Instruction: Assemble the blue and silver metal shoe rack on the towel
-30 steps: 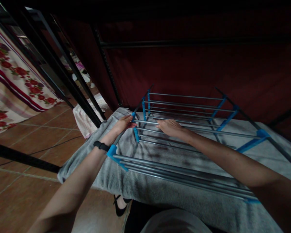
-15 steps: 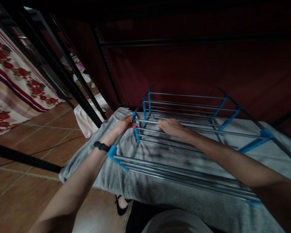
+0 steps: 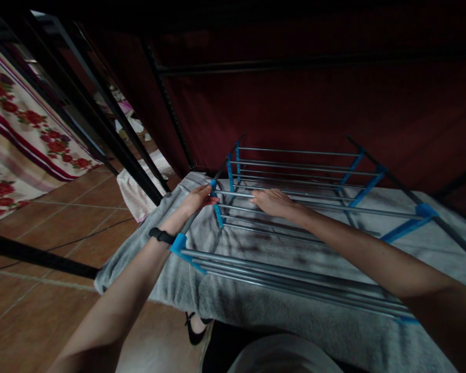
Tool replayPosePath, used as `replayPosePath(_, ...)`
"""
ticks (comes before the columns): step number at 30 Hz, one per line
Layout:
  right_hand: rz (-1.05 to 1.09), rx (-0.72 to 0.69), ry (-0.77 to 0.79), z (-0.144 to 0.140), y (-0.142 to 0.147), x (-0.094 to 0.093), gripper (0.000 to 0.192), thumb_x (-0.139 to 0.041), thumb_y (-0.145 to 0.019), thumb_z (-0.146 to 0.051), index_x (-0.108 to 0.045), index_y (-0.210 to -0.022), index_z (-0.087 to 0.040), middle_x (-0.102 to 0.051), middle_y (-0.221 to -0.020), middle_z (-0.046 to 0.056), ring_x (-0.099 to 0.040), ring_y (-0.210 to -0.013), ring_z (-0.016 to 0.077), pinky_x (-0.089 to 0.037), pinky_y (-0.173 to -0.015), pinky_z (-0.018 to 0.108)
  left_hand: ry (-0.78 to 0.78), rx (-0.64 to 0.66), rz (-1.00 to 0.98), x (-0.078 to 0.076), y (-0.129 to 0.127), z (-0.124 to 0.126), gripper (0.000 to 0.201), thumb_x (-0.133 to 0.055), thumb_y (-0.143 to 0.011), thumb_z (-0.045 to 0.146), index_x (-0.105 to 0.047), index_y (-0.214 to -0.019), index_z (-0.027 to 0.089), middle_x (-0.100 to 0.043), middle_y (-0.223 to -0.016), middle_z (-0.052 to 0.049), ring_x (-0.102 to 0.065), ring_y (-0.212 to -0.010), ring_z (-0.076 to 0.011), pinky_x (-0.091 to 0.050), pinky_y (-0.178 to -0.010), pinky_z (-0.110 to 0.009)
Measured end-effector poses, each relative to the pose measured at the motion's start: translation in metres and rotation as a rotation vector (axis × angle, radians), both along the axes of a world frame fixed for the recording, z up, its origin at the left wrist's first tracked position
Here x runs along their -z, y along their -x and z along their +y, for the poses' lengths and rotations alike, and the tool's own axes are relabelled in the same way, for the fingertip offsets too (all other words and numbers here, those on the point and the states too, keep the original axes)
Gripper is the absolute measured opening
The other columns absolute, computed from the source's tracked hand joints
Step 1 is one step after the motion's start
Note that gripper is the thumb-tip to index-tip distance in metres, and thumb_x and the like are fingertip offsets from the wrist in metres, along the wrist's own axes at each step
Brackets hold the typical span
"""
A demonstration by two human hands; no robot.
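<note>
On grey towel [image 3: 256, 305] | rack [image 3: 295, 207] lay flat | left hand [image 3: 197, 199] gripped its left blue joint [image 3: 214, 186] | right hand [image 3: 272, 202] rested palm-down on a middle rod [image 3: 357, 211], grasp unclear

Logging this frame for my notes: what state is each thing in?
Rack: lying flat on the towel.
Grey towel: spread out under the rack.
Left hand: closed on a blue joint of the rack.
Right hand: resting on a metal rod.
Wristband: worn on the left wrist.
</note>
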State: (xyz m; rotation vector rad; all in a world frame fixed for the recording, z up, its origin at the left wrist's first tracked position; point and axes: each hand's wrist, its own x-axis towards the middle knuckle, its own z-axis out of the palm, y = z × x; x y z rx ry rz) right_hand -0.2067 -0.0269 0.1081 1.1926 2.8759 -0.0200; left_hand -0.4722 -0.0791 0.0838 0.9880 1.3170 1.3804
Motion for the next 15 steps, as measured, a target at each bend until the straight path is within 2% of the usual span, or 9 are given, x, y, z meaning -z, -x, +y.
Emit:
replayPosePath(7,-0.009,-0.004,0.035,0.004,0.0,0.0,0.041,-0.031,-0.104,-0.043,-0.062,-0.117,-0.02,-0.073,-0.112,0.013,-0.069,-0.102,0.0266,-0.043,-0.075,0.03,-0.006,0.01,0.069,-0.002,0.0,-0.001,0.016,-0.064,-0.09,0.026,-0.064,-0.095,0.011,-0.064,-0.084,-0.004,-0.07,-0.07,-0.0151,-0.056,-0.061,-0.023)
replayPosePath(15,0.008,-0.051,0.162,0.019,0.004,-0.002,0.04,-0.036,-0.104,-0.043,-0.067,-0.114,-0.019,-0.072,-0.117,0.009,-0.069,-0.101,0.0207,-0.04,-0.071,0.025,0.019,0.036,0.141,-0.004,0.001,-0.001,0.022,-0.065,-0.089,0.032,-0.065,-0.097,0.012,-0.066,-0.085,-0.005,-0.069,-0.072,-0.0163,-0.054,-0.06,-0.023)
